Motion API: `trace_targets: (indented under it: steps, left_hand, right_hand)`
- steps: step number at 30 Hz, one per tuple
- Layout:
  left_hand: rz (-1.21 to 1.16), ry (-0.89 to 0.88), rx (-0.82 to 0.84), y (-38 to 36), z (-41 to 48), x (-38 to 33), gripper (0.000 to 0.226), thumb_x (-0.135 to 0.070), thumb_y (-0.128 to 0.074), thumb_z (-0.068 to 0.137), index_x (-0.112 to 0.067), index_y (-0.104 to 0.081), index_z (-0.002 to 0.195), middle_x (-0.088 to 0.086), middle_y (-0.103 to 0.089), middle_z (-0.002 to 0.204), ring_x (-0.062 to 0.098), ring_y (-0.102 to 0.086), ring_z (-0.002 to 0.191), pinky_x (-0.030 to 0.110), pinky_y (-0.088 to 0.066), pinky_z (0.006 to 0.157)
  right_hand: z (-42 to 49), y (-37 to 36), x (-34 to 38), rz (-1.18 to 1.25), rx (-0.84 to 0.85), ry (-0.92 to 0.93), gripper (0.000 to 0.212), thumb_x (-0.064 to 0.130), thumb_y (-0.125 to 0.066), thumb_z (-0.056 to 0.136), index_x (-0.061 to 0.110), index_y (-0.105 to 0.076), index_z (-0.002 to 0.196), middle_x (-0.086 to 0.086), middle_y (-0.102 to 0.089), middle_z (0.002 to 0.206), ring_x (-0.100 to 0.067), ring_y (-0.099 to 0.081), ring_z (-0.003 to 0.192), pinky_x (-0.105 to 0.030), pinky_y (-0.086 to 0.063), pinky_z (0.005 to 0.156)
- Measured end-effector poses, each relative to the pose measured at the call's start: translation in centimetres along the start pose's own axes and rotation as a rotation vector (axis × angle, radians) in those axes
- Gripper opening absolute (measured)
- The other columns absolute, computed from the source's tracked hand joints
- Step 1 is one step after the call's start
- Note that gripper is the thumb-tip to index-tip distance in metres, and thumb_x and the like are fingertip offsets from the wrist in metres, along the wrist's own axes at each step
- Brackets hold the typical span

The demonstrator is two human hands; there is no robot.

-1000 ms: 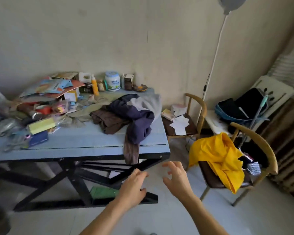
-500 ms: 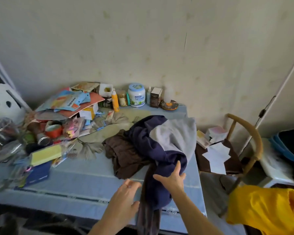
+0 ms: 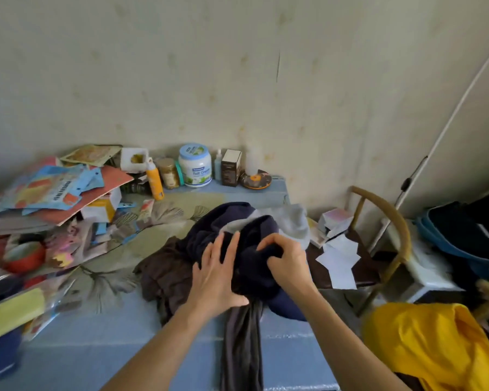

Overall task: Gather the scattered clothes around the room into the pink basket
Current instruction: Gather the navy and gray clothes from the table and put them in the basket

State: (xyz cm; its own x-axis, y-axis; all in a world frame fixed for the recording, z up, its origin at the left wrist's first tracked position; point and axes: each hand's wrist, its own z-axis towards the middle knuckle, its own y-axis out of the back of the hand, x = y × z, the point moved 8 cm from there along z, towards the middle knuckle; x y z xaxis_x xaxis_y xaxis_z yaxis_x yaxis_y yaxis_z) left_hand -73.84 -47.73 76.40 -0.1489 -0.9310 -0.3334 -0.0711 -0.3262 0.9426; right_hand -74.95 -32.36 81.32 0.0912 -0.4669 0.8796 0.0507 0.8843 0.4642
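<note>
1. I see a pale, yellowish wall (image 3: 237, 80) filling the upper half, blotched with faint stains and marked by a thin dark vertical crack.
2. Below it stands a blue-topped table (image 3: 102, 354), its far edge against the wall.
3. To the right I make out a wooden chair (image 3: 390, 218) with a curved backrest and a dark seat.
4. A slim white pole (image 3: 446, 131) leans up across the right side of the wall.
5. Soft daylight falls evenly, without hard shadows.
</note>
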Motion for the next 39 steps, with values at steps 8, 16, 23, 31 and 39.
trace_targets:
  steps: [8,16,23,31,39]
  left_hand:
    - [-0.616,-0.048,-0.247,3.5,5.9,3.0,0.04,-0.039,-0.064,0.075,-0.028,-0.066,0.113,-0.005,-0.068,0.114,0.016,-0.062,0.11,0.025,-0.047,0.085]
    - [-0.391,-0.174,0.301,5.4,6.4,5.3,0.029,-0.017,-0.061,0.075,-0.029,-0.064,0.102,0.004,-0.071,0.103,0.015,-0.06,0.105,0.023,-0.041,0.069]
    - [-0.337,-0.199,0.82,8.2,4.0,5.9,0.04,-0.012,-0.063,0.055,-0.028,-0.062,0.092,0.004,-0.067,0.089,0.023,-0.065,0.086,0.041,-0.051,0.073]
    - [0.166,-0.177,0.049,4.5,8.2,7.9,0.074,-0.004,-0.05,0.084,-0.019,-0.013,0.146,0.014,-0.04,0.139,0.038,-0.057,0.107,0.046,-0.048,0.08]
    - [0.114,-0.154,0.179,-1.0,7.9,10.8,0.092,-0.042,-0.054,0.09,-0.024,0.014,0.15,0.011,0.001,0.159,0.036,-0.029,0.136,0.045,-0.042,0.101]
  right_hand:
    - [2.0,-3.2,3.6,0.038,0.075,0.111,0.07,-0.004,-0.036,0.062,0.03,-0.059,0.118,0.003,-0.064,0.114,-0.008,-0.056,0.109,-0.019,-0.046,0.09]
    - [0.6,-7.6,-4.9,-0.44,0.201,-0.367,0.108,0.034,-0.064,0.071,0.046,0.016,0.143,-0.001,0.009,0.16,-0.03,-0.006,0.146,-0.052,-0.023,0.114]
    - [-0.9,-14.6,-4.6,-0.409,0.483,-0.306,0.045,0.043,-0.069,0.07,0.03,-0.055,0.111,0.0,-0.059,0.119,-0.021,-0.057,0.112,-0.032,-0.047,0.096]
    - [1.3,-8.9,-2.7,-0.305,-0.157,-0.219,0.085,0.022,-0.067,0.078,0.037,-0.016,0.144,-0.003,-0.018,0.153,-0.027,-0.041,0.128,-0.039,-0.043,0.098]
    - [-2.0,-18.1,-6.3,-0.713,0.385,-0.264,0.129,0.046,-0.074,0.062,0.054,0.032,0.134,0.004,0.034,0.153,-0.036,0.016,0.145,-0.066,-0.017,0.108]
